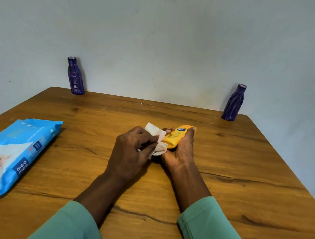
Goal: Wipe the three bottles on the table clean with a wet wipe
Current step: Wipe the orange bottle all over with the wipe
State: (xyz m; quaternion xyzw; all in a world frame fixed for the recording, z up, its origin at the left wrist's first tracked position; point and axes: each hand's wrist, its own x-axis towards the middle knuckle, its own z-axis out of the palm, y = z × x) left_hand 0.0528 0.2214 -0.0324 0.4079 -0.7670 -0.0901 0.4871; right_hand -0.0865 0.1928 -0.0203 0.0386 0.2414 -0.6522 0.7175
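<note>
My right hand (180, 153) holds a yellow bottle (176, 136) above the middle of the wooden table (246, 173), tilted away from me. My left hand (133, 150) grips a white wet wipe (156, 139) and presses it against the bottle's left side. Two dark blue bottles stand upright at the table's far edge by the wall: one at the far left (75, 76) with its label facing me, one at the far right (233, 103).
A blue pack of wet wipes (7, 153) lies flat at the table's left edge. A pale wall rises directly behind the table. Green sleeves cover both forearms near the front edge.
</note>
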